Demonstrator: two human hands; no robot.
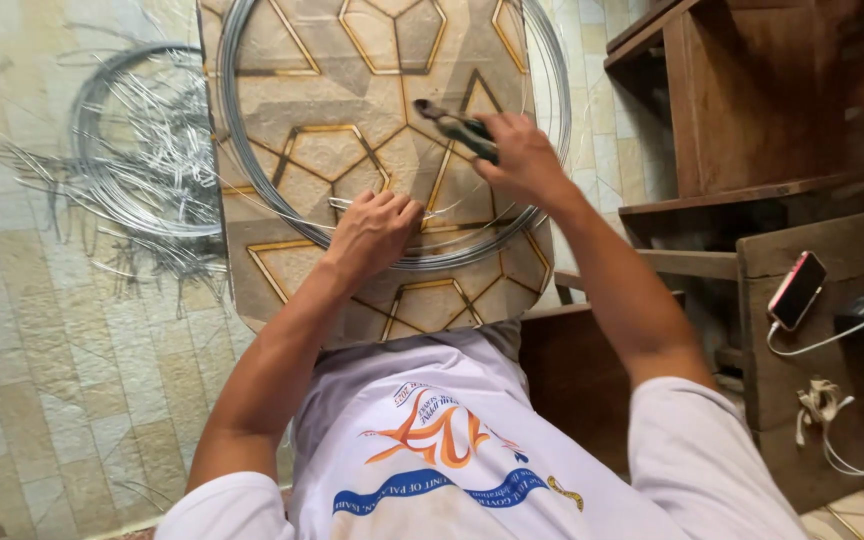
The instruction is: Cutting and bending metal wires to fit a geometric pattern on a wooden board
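Tiled flooring [42, 350] in pale beige and cream runs along the left of the view; a dark wooden shelf unit [752, 110] stands at the right. Between them sits a board-like surface [302, 270] patterned with gold-edged hexagons, its near edge against the person's white printed shirt [452, 450].

A large coil of grey wire [252, 180] lies on this surface, its loops reaching almost to both side edges. The left hand [372, 230] rests palm down on the near arc of the coil, fingers curled closed and pinching a short length of wire [442, 213] that runs toward the right. The right hand [522, 160] is closed around the handles of a pair of pliers [457, 125] with dark green grips, the metal nose pointing up and left, above the inside of the coil. The two hands are near each other but apart.

On the floor to the left, a second wire coil [122, 150] lies among a scatter of cut wire pieces [152, 250].

On a lower wooden ledge at right, a phone with a red case [797, 290] leans upright, a white cable [832, 335] plugged into it. A further white charger and cord [857, 430] lies below.
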